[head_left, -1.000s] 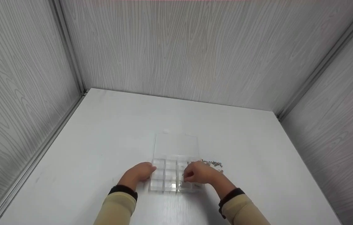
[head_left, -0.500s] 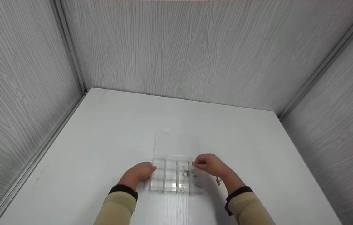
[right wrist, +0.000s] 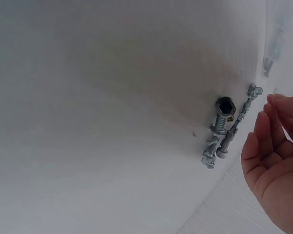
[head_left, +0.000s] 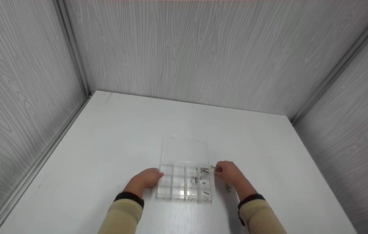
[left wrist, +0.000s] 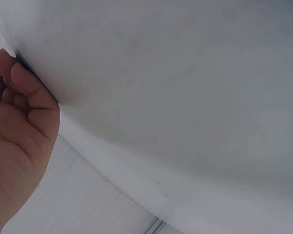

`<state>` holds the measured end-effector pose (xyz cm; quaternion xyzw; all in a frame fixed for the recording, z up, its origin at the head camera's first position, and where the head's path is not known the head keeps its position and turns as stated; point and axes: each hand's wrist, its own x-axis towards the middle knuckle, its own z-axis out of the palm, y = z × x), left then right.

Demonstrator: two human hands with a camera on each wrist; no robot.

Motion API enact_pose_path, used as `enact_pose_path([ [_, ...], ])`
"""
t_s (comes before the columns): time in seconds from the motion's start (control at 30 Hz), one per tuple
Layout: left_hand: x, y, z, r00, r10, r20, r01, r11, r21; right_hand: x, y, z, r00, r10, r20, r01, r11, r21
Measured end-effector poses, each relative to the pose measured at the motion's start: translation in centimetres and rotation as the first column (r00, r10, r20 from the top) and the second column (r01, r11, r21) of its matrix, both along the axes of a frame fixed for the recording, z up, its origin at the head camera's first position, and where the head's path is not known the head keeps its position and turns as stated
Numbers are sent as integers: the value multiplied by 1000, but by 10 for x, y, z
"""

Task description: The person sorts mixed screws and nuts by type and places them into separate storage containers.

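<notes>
A clear plastic compartment box (head_left: 185, 188) lies on the white table with its lid (head_left: 185, 151) folded back. My left hand (head_left: 145, 178) grips its left side, thumb over the rim; in the left wrist view its fingers (left wrist: 28, 85) are curled and the box is hidden. Bolts (head_left: 204, 170) and other small metal pieces sit in the right-hand compartments, with shiny rings (head_left: 191, 196) in a near one. Just right of the box is my right hand (head_left: 229, 172), fingers bent and thumb near the index fingertip. Its fingertips are beside loose bolts and nuts (right wrist: 220, 124); nothing shows between them.
Part of the loose hardware (head_left: 228, 188) shows under the right wrist. The white tabletop (head_left: 122, 130) is bounded by grey wood-grain panels (head_left: 184, 52) at the back and on both sides.
My right hand has moved from over the near right compartments to the far right one, then out past the box's right edge to the loose bolts. The left hand has stayed on the box.
</notes>
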<state>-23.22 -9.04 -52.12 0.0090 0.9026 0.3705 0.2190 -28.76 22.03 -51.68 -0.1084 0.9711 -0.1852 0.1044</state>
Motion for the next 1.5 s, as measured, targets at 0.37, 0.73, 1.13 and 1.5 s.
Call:
enact_pose_path([
  [0.37,0,0,0,999,-40,-33,39,999,-28,1,-4,-5,1000,-7,6,6,995,103],
  [0.73,-2,1,-2,998,-41,-51,38,998,-46,0,-4,-11,998,49,-47,-38,979,199],
  [1.13,-2,0,-3,997,-58,-53,55,997,-58,0,-4,-4,999,46,-21,-41,978,206],
  [1.5,-3,0,-1,998,-55,-11,54,998,-33,6,-14,18,972,183,-149,-180,983,32],
])
